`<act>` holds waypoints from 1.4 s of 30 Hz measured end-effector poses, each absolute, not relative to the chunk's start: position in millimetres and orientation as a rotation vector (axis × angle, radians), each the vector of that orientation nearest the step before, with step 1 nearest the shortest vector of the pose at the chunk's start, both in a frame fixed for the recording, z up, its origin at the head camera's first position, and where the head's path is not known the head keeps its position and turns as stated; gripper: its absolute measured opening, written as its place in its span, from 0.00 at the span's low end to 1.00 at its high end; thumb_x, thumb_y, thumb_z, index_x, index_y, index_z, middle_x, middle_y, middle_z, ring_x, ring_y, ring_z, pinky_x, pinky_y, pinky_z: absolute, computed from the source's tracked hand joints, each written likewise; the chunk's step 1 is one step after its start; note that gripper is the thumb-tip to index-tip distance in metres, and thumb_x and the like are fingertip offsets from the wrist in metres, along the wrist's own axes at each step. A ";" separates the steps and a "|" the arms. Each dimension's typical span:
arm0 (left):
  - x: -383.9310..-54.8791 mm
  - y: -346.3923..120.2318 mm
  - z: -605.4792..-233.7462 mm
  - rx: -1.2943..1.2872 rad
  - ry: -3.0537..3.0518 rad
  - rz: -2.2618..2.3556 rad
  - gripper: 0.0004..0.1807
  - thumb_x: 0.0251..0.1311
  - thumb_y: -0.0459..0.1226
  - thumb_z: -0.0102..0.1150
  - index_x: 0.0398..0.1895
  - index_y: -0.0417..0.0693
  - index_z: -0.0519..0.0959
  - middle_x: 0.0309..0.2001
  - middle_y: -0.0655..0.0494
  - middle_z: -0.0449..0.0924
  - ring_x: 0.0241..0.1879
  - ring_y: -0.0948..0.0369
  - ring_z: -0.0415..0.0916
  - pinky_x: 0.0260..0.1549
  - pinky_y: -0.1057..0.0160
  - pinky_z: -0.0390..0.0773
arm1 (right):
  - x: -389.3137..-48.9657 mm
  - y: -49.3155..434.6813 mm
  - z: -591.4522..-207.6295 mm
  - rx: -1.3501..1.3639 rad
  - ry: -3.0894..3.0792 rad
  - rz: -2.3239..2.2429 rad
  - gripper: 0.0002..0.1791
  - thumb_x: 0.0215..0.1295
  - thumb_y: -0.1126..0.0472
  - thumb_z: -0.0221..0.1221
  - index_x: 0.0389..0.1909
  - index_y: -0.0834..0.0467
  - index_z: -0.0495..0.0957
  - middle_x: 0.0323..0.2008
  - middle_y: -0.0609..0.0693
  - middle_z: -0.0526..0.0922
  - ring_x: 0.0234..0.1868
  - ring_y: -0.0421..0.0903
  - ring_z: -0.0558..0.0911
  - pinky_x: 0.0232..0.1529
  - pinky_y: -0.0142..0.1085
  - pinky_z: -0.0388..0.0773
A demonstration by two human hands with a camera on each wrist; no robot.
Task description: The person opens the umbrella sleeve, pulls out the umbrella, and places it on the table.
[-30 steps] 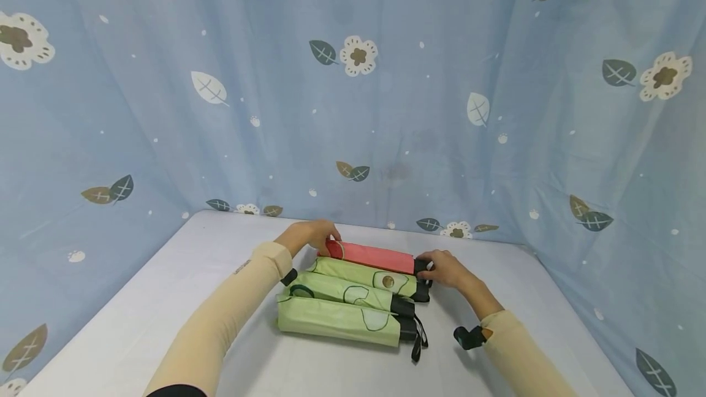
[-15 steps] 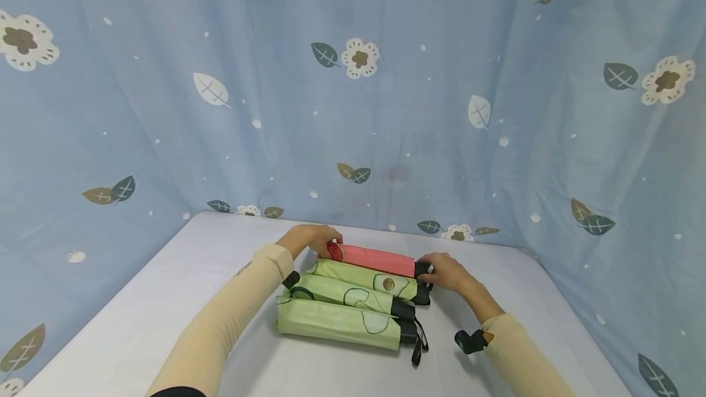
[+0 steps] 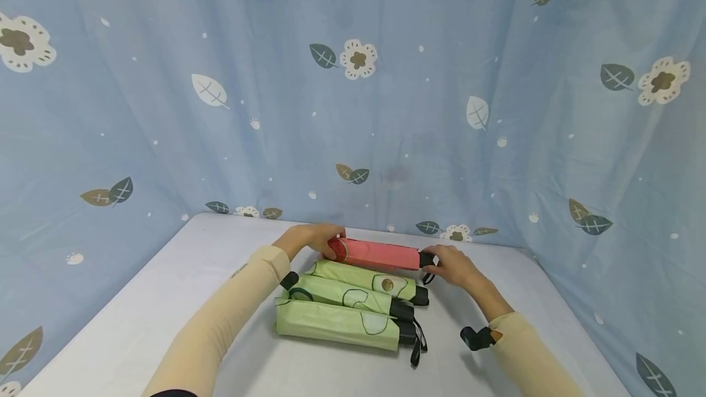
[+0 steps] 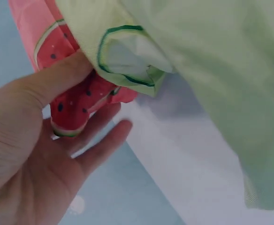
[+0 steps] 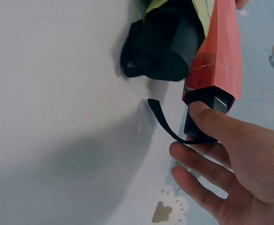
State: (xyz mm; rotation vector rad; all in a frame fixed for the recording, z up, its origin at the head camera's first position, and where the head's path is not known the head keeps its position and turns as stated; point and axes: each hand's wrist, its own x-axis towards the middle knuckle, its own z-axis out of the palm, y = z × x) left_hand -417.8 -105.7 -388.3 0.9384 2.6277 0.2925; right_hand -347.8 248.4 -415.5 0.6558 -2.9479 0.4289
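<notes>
A folded red umbrella with a watermelon print is farthest back in the row in the head view. My left hand grips its printed left end, thumb on top and fingers behind, as the left wrist view shows. With my right hand I pinch its black handle, from which a thin wrist strap hangs. Just in front lie several folded green umbrellas side by side: one with an avocado print, a middle one and a front one, their black handles pointing right.
The umbrellas lie on a white table. A blue curtain printed with leaves and flowers hangs round the back and both sides. Black wrist straps from the green umbrellas trail on the table at the right of the row.
Both hands have raised the red umbrella slightly and shifted it a little to the right, opening a gap from the green one in front. The green umbrellas stay in place.
</notes>
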 end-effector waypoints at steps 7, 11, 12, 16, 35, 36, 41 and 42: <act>-416.7 -109.4 -384.6 1.003 2.611 0.455 0.25 0.59 0.37 0.68 0.58 0.42 0.71 0.53 0.48 0.76 0.49 0.58 0.74 0.46 0.61 0.77 | -346.2 254.2 -405.9 0.655 -2.940 0.451 0.20 0.63 0.59 0.66 0.54 0.60 0.80 0.35 0.50 0.84 0.25 0.38 0.76 0.23 0.32 0.70; -416.7 -110.1 -381.1 0.959 2.540 0.687 0.27 0.56 0.34 0.68 0.59 0.43 0.70 0.52 0.43 0.75 0.45 0.57 0.77 0.40 0.58 0.83 | -346.3 259.6 -400.1 0.686 -2.908 0.488 0.19 0.63 0.59 0.65 0.53 0.61 0.80 0.34 0.51 0.84 0.28 0.39 0.80 0.25 0.33 0.74; -416.9 -110.0 -380.1 0.957 2.523 0.743 0.28 0.56 0.33 0.68 0.59 0.44 0.69 0.51 0.42 0.75 0.44 0.57 0.78 0.37 0.58 0.84 | -346.6 261.6 -398.8 0.691 -2.896 0.498 0.19 0.63 0.60 0.65 0.53 0.61 0.80 0.35 0.52 0.85 0.29 0.40 0.80 0.26 0.33 0.75; -416.9 -108.9 -378.5 0.971 2.476 0.875 0.32 0.55 0.34 0.68 0.63 0.52 0.67 0.50 0.42 0.74 0.39 0.57 0.80 0.32 0.56 0.85 | -348.6 268.3 -394.8 0.709 -2.856 0.538 0.21 0.63 0.61 0.65 0.55 0.65 0.79 0.37 0.55 0.85 0.33 0.44 0.83 0.30 0.35 0.79; -414.4 -106.2 -374.7 0.980 2.476 0.926 0.31 0.52 0.43 0.74 0.61 0.59 0.75 0.43 0.50 0.81 0.21 0.62 0.76 0.20 0.63 0.80 | -341.6 260.6 -401.9 0.719 -2.875 0.797 0.24 0.58 0.61 0.69 0.54 0.65 0.78 0.42 0.58 0.84 0.26 0.38 0.81 0.25 0.30 0.78; -414.0 -105.9 -374.4 0.983 2.474 0.925 0.31 0.52 0.43 0.74 0.60 0.60 0.75 0.43 0.50 0.81 0.21 0.62 0.76 0.20 0.63 0.79 | -341.0 259.1 -402.2 0.728 -2.872 0.777 0.23 0.58 0.61 0.69 0.54 0.65 0.78 0.42 0.58 0.84 0.25 0.37 0.80 0.24 0.29 0.77; -413.1 -106.9 -373.1 0.982 2.449 0.936 0.33 0.51 0.42 0.74 0.63 0.59 0.75 0.46 0.49 0.81 0.23 0.61 0.77 0.21 0.63 0.80 | -339.3 255.2 -400.7 0.758 -2.828 0.672 0.22 0.61 0.60 0.67 0.55 0.64 0.80 0.35 0.54 0.81 0.21 0.36 0.74 0.20 0.29 0.73; -413.5 -107.6 -373.6 0.984 2.442 0.942 0.34 0.51 0.42 0.75 0.64 0.59 0.74 0.48 0.49 0.80 0.23 0.61 0.77 0.21 0.61 0.80 | -338.9 255.5 -400.1 0.768 -2.817 0.658 0.22 0.62 0.61 0.66 0.55 0.64 0.79 0.34 0.53 0.80 0.20 0.36 0.73 0.20 0.29 0.72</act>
